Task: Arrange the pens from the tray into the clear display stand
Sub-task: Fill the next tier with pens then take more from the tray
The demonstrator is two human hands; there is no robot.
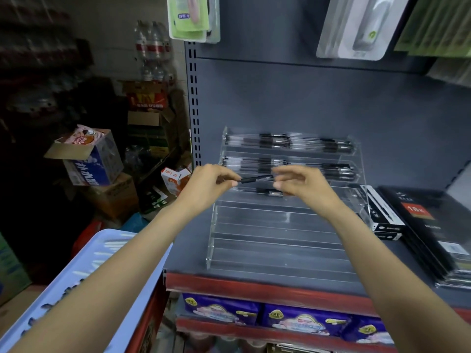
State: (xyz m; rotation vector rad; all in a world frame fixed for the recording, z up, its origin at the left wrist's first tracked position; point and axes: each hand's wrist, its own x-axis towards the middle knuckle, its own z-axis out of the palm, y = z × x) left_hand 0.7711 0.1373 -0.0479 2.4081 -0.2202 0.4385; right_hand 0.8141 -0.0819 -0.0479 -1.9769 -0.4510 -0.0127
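Observation:
A clear tiered display stand point(280, 240) sits on the grey shelf. Its top two tiers hold rows of black pens point(288, 142), and one pen point(270, 192) lies on the third tier. Both hands hold a single black pen point(256, 178) level in front of the third tier. My left hand point(211, 182) pinches its left end and my right hand point(298, 182) pinches its right end. The light blue tray point(107, 253) is at lower left, partly hidden by my left forearm, with dark pens blurred inside.
Black boxed stationery point(433, 230) lies on the shelf right of the stand. Packaged goods hang above. Purple packs point(303, 319) fill the shelf below. Cardboard boxes point(94, 159) and bottles are piled on the floor to the left.

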